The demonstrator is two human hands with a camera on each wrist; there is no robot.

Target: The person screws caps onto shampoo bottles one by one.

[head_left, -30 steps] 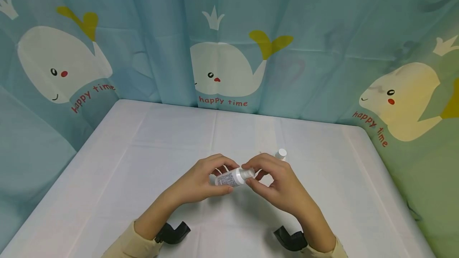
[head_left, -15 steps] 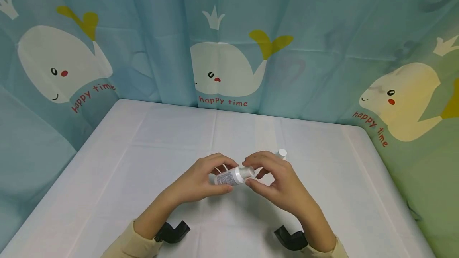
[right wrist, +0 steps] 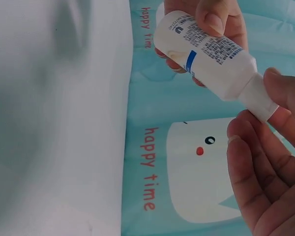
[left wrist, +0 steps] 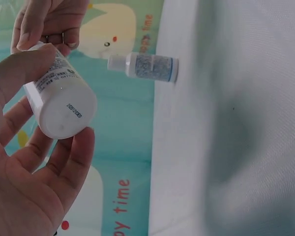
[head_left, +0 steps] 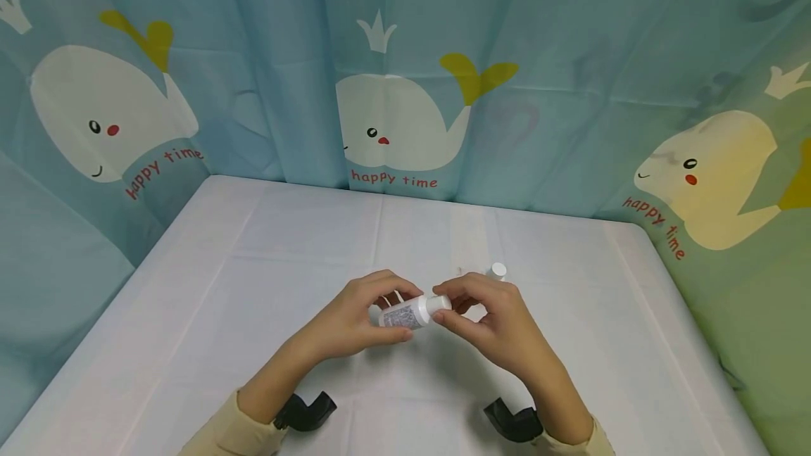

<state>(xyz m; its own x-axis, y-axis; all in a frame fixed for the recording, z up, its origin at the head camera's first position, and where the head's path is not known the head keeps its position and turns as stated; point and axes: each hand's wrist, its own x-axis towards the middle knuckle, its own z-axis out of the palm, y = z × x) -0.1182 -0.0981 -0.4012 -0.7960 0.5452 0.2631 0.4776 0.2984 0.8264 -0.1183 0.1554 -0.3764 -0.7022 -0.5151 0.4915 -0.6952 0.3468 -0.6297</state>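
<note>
A small white bottle (head_left: 402, 315) with dense printed text on its label lies tilted in the air above the table. My left hand (head_left: 351, 319) grips its body, thumb on the near side and fingers round the far side. The thumb and fingers of my right hand (head_left: 491, 315) pinch the white cap (right wrist: 259, 98) at the other end. In the left wrist view the bottle's round base (left wrist: 68, 112) faces the camera, with a small printed code on it. Beyond the right hand a second white bottle (left wrist: 150, 67) stands upright, capped; the head view shows little more than its top.
The table (head_left: 304, 231) is covered with a white cloth. A blue-green curtain (head_left: 272, 76) printed with whales hangs behind it and along both sides. Black wrist mounts (head_left: 305, 412) sit at both cuffs.
The right hand's fingers lifted slightly, then came back down onto the cap. The left hand and the bottle have barely moved.
</note>
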